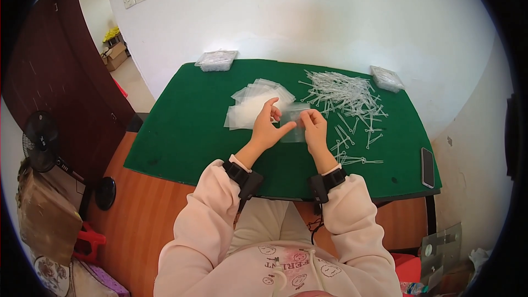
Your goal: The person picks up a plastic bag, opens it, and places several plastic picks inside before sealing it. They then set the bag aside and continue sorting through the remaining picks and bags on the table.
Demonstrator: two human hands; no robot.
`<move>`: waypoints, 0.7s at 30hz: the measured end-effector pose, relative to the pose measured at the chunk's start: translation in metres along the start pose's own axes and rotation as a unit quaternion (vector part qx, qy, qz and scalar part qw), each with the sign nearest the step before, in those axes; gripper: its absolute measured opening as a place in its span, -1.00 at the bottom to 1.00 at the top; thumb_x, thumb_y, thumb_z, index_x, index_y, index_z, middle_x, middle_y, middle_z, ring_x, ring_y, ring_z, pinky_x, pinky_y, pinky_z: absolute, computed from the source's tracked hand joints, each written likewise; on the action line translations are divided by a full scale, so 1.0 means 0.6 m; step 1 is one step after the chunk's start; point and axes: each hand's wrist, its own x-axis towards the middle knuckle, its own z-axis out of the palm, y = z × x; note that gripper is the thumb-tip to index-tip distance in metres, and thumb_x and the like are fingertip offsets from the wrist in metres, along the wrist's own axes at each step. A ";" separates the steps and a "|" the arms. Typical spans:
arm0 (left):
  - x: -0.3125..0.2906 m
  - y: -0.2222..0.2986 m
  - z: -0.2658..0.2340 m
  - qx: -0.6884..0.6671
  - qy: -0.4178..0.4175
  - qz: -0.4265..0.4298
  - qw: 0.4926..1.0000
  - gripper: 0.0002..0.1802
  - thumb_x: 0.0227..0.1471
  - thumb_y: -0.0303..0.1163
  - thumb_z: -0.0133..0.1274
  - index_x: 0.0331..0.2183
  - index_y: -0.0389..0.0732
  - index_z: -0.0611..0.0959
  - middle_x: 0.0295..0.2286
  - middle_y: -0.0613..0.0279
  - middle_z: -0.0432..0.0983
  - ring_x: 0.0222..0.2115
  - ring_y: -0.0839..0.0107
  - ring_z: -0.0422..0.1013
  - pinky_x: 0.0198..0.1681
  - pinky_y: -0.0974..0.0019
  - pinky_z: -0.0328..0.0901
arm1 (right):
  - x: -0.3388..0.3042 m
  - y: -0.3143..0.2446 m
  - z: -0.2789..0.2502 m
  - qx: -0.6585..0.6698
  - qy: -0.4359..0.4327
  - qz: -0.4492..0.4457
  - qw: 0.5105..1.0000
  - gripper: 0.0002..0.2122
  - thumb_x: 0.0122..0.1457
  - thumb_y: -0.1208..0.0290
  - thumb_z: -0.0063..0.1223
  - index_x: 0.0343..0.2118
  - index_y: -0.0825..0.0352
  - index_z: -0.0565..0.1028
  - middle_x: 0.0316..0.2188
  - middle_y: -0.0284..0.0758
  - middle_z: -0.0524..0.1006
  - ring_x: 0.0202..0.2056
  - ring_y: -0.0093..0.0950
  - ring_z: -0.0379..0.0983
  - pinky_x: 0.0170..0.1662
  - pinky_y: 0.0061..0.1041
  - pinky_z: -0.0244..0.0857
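A small clear plastic bag (293, 135) is between my hands above the green table. My right hand (315, 130) pinches its right side, thumb and fingers together. My left hand (266, 128) has its fingers apart and curved, and the thumb reaches toward the bag; whether the thumb touches it I cannot tell. Just beyond my left hand lies a fanned stack of clear bags (247, 111). To the right of my right hand spreads a large heap of thin clear sticks (344, 92) with small loops at their ends. Several looser ones trail toward the near side.
Clear plastic boxes stand at the table's far edge, one box (217, 60) at left, another box (387, 78) at right. A phone (427, 167) lies near the right edge of the green table (170, 126). A fan (41, 135) stands on the left by a dark door (60, 77).
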 end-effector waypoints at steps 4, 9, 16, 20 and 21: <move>0.008 -0.024 0.001 -0.169 -0.024 -0.087 0.982 -0.59 -0.14 -0.31 0.17 -0.24 -0.28 0.46 -0.53 0.40 0.36 -0.56 0.61 0.25 -0.49 0.52 0.18 | -0.009 -0.012 0.011 -0.018 -0.068 0.060 0.996 -0.89 0.12 0.42 -0.06 -0.46 0.35 0.43 -0.62 -0.52 0.38 -0.57 -0.75 0.23 -0.50 -0.76 0.10; 0.009 -0.029 -0.007 -0.281 -0.081 -0.219 0.931 -0.85 -0.04 -0.38 0.07 -0.41 -0.26 0.53 -0.59 0.46 0.38 -0.61 0.70 0.22 -0.55 0.61 0.12 | -0.015 -0.025 0.008 0.019 -0.068 0.110 0.991 -0.88 0.11 0.42 -0.05 -0.48 0.35 0.43 -0.63 -0.53 0.37 -0.61 -0.77 0.21 -0.54 -0.78 0.08; 0.009 -0.038 -0.020 -0.251 -0.051 -0.219 0.941 -0.82 -0.08 -0.37 0.12 -0.41 -0.27 0.53 -0.58 0.41 0.42 -0.60 0.70 0.26 -0.56 0.61 0.14 | -0.021 -0.040 0.013 -0.032 -0.181 0.228 0.956 -0.86 0.07 0.39 0.00 -0.54 0.33 0.41 -0.70 -0.45 0.41 -0.70 -0.70 0.30 -0.66 -0.75 0.13; 0.008 -0.050 -0.015 -0.259 -0.082 -0.207 0.940 -0.81 -0.07 -0.35 0.11 -0.43 -0.27 0.54 -0.58 0.40 0.43 -0.61 0.69 0.28 -0.56 0.62 0.15 | -0.015 -0.026 0.006 -0.052 -0.143 0.170 0.974 -0.85 0.03 0.39 0.02 -0.59 0.31 0.41 -0.71 -0.41 0.42 -0.71 -0.67 0.33 -0.69 -0.72 0.13; 0.008 -0.053 -0.015 -0.271 -0.108 -0.212 0.933 -0.81 -0.06 -0.34 0.10 -0.43 -0.28 0.54 -0.58 0.40 0.43 -0.61 0.69 0.28 -0.55 0.63 0.15 | -0.014 -0.024 0.004 -0.052 -0.143 0.170 0.974 -0.85 0.03 0.39 0.02 -0.59 0.31 0.41 -0.71 -0.41 0.42 -0.71 -0.67 0.33 -0.69 -0.72 0.13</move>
